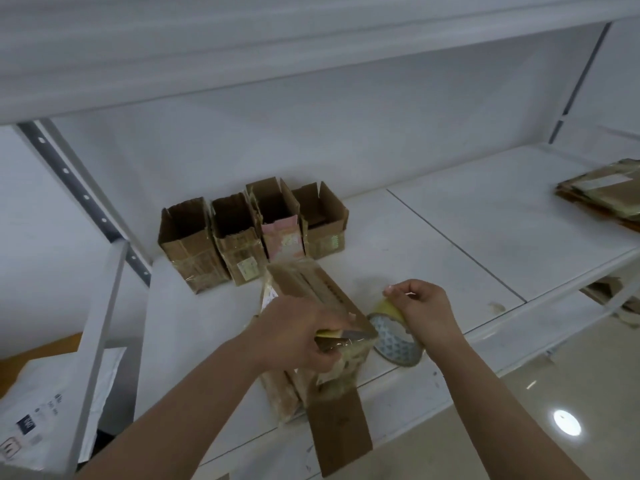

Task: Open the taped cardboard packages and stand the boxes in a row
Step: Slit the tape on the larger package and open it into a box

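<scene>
Cardboard boxes [252, 233], four opened, are standing in a row at eleven o'clock on the shelf [450, 244]. The left hand [298, 336] is clamping a knife [346, 336] against a fifth package [311, 337] at center, the right hand [424, 308] pinching a tape roll [398, 341]. More packages [606, 194] are waiting at two o'clock.

head: worn above, facing forward and down, close over the white shelf [450, 237] (only this view).

white metal shelf [450, 237] | white wall [311, 133] | glossy beige floor [519, 410]

flattened boxes [609, 192] cut off right, labels blurred
</scene>
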`<state>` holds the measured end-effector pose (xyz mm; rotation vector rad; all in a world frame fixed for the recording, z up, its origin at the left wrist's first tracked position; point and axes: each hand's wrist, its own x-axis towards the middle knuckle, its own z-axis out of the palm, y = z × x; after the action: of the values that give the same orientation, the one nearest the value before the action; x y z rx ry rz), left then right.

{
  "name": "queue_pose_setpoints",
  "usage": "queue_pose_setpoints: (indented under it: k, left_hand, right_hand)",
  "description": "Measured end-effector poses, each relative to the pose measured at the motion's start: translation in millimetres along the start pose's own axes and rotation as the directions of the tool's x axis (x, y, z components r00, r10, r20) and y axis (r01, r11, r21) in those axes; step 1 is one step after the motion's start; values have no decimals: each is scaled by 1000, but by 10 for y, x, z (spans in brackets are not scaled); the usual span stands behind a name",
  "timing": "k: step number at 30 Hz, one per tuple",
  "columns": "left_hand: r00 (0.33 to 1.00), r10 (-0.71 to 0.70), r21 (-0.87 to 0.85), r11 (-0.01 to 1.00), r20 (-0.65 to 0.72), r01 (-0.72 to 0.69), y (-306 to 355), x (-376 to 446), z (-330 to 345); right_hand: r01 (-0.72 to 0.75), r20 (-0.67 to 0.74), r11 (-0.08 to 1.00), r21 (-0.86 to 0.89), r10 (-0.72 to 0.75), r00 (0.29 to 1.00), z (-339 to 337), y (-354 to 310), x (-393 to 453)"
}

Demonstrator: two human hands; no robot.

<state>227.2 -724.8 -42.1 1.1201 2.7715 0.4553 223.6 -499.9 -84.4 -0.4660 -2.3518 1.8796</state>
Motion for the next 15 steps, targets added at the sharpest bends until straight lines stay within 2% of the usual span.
queue_pose_setpoints:
  k: [3, 6, 9, 15]
  left_hand:
    - [992, -6, -115, 993, -124, -8, -93, -159, 82]
    - [977, 26, -201, 977, -213, -69, -91, -227, 93]
    - [969, 43, -221, 970, -244, -99, -133, -204, 58]
    - [975, -34, -386, 921, -218, -55, -336, -242, 55]
  right_hand:
    - [-42, 38, 994, 103, 38, 999, 118, -18, -41]
    - [-50, 35, 992, 112, 46, 998, 133, -44, -52]
    - [-48, 11, 990, 130, 47, 999, 85, -85, -67]
    - [20, -56, 996, 85, -15, 998, 139, -184, -126]
